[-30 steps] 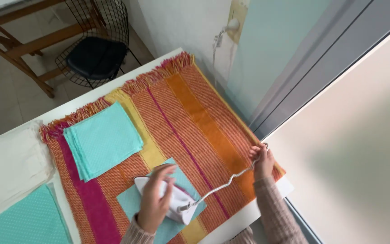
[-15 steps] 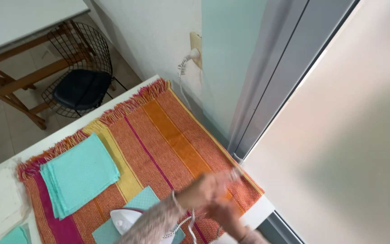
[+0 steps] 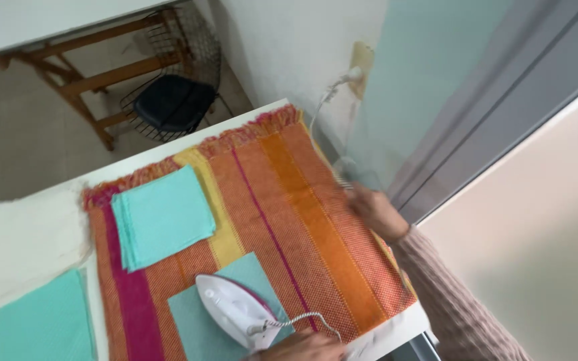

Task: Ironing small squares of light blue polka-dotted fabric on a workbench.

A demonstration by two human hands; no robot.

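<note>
This looks like a room in a home, set up for ironing. A white tabletop (image 3: 48, 184) is covered by a fringed woven blanket (image 3: 302, 220) in orange, yellow and magenta stripes, used as an ironing pad. On it sits a white iron (image 3: 235, 314) near the front edge, with a stack of folded turquoise cloths (image 3: 162, 217) towards the left edge. Beyond the far edge, a black wire chair (image 3: 172, 100) stands on a tiled floor (image 3: 21, 140) beside a wooden trestle table (image 3: 81, 60). A plug sits in a wall socket (image 3: 359, 63) on a plain white wall, next to a sliding glass door (image 3: 476, 120).
</note>
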